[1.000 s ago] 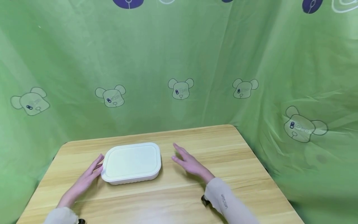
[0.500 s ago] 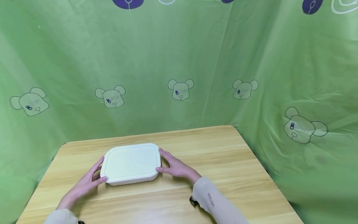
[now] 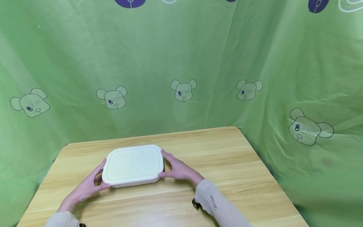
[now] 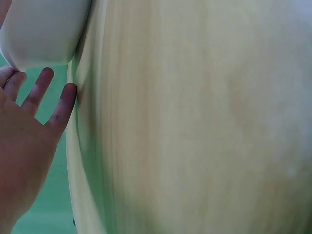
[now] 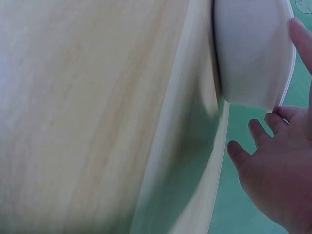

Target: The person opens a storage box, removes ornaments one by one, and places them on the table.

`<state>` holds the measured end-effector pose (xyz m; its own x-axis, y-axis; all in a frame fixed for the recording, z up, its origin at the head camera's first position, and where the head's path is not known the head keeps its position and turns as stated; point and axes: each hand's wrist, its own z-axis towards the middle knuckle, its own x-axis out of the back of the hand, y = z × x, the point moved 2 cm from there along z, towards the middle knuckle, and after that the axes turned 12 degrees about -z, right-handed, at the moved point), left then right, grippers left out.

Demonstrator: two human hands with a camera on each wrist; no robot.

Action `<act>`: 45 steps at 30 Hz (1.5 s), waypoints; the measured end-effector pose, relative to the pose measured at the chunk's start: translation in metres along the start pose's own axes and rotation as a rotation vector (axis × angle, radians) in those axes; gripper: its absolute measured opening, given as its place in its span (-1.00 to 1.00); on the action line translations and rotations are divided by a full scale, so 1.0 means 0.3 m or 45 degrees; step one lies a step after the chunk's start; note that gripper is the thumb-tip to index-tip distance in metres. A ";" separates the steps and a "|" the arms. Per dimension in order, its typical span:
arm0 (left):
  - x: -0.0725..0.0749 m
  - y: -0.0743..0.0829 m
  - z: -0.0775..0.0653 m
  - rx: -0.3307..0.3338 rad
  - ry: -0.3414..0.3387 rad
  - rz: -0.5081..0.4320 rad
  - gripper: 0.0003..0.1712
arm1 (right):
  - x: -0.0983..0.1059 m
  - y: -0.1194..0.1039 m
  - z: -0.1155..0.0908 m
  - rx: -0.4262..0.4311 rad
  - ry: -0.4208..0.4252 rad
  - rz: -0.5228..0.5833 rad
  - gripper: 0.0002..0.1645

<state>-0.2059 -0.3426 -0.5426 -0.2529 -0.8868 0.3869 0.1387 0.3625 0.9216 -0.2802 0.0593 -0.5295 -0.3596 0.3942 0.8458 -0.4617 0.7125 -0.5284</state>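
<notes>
A white box (image 3: 136,183), its lid (image 3: 133,164) on, is seen from the head camera on a wooden table (image 3: 158,201), left of centre. It is held at its two ends, the left hand (image 3: 85,189) and right hand (image 3: 180,170) each being stretched wide, with the rim spanned between thumb and fingers. Only here are the whole lid, the bear prints on the green curtain (image 3: 210,56) and the lettered right sleeve (image 3: 224,205) shown. From the left wrist, the lower fingers, hidden above, are revealed splayed below the rim, clear of the wall. From the right wrist, the rim is seen touched by thumb and forefinger, the other fingers fanned out; a shadow is cast across the table.
</notes>
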 end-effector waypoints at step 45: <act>-0.008 0.029 0.001 -0.062 0.207 0.201 0.32 | 0.027 -0.019 -0.010 -0.036 0.062 0.015 0.41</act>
<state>-0.2043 -0.3372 -0.5354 -0.0673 -0.8562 0.5123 0.2113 0.4896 0.8459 -0.2779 0.0601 -0.5195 -0.3246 0.4298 0.8426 -0.4347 0.7234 -0.5365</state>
